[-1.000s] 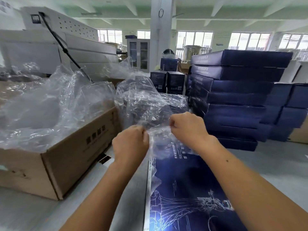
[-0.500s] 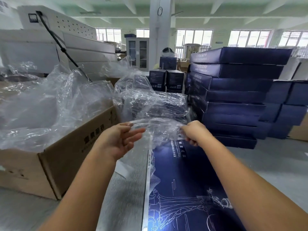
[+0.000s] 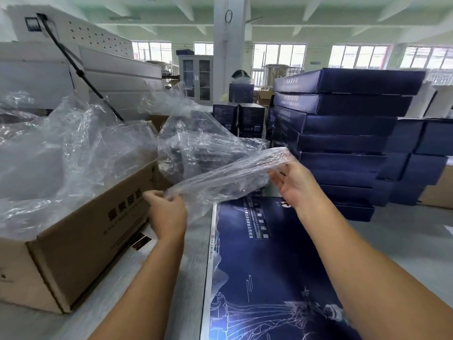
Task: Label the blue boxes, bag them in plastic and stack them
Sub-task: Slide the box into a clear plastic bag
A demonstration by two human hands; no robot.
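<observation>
Bagging now: left grip and right grip each pinch an end of the plastic bag. Next, I think, its mouth must open for the blue box.

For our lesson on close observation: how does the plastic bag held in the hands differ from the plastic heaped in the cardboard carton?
The held bag is stretched into a long band between the left hand and right hand; the heaped plastic lies loose and crumpled. The held bag hangs over the blue box's far end; the heaped plastic rests in the cardboard carton, spilling over its rim. Both are clear, wrinkled film.
</observation>
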